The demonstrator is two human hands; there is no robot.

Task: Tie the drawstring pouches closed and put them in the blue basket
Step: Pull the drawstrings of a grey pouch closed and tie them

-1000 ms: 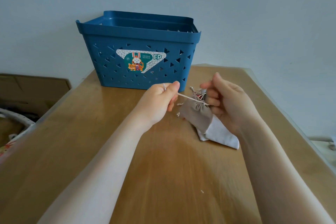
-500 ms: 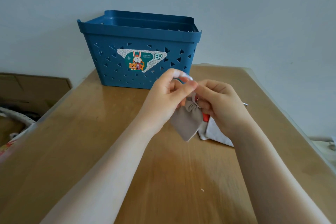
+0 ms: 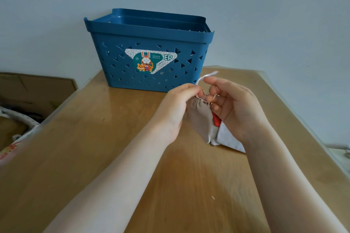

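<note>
Now your left hand has closed in from its outstretched pull, pinching the cord at the pouch neck; your right hand pinches a raised loop. Knotting looks underway, with the basket just behind.

1. Blue basket: interior hidden behind its near wall.
2. Drawstring: loop blurred above the fingers.
3. White pouch and red item: mostly covered by the right hand.
</note>
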